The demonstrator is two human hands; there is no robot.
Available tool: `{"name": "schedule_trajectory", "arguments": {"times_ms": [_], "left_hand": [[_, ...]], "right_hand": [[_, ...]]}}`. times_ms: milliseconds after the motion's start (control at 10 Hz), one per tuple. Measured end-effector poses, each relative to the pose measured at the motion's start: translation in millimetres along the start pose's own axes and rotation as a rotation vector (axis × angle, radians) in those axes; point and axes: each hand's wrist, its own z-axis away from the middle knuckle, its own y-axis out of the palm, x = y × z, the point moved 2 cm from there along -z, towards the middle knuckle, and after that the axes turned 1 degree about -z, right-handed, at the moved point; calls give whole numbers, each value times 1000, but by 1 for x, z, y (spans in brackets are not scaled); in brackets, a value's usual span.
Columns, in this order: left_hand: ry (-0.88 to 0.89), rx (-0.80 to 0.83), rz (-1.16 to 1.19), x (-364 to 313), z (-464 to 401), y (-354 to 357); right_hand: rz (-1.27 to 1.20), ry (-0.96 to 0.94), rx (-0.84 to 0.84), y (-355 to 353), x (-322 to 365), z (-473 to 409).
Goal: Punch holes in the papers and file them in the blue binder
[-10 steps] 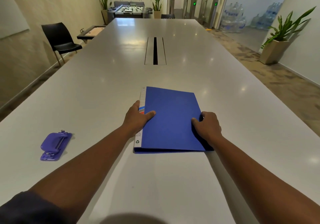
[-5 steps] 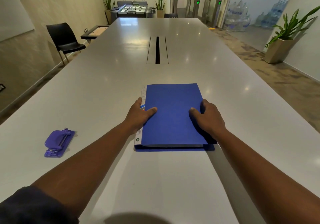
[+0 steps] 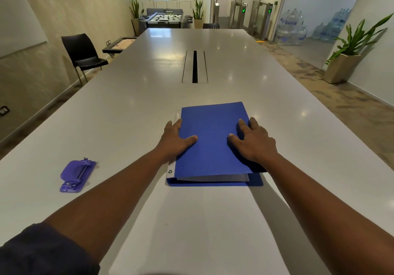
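Note:
The blue binder (image 3: 213, 144) lies closed on the grey table (image 3: 213, 221), spine to the left, with paper edges showing along its near side under the cover. My left hand (image 3: 174, 140) rests flat over the spine edge, thumb lying on the cover. My right hand (image 3: 253, 140) lies flat on the right part of the cover, fingers spread toward the far right edge. A purple hole punch (image 3: 77, 175) sits on the table to the left, well apart from both hands.
A cable slot (image 3: 194, 67) runs down the middle of the long table beyond the binder. A black chair (image 3: 83, 55) stands at the left side, a potted plant (image 3: 349, 57) on the floor at the right.
My right hand has moved from gripping the binder's right edge to lying flat on the cover, fingers spread. The cover now sits lower over the papers. My left hand stays at the spine.

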Motion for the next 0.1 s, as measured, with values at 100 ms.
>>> {"name": "schedule_trajectory", "arguments": {"times_ms": [100], "left_hand": [[37, -29, -88, -3, -1, 2]], "right_hand": [[35, -51, -23, -6, 5, 2]]}}
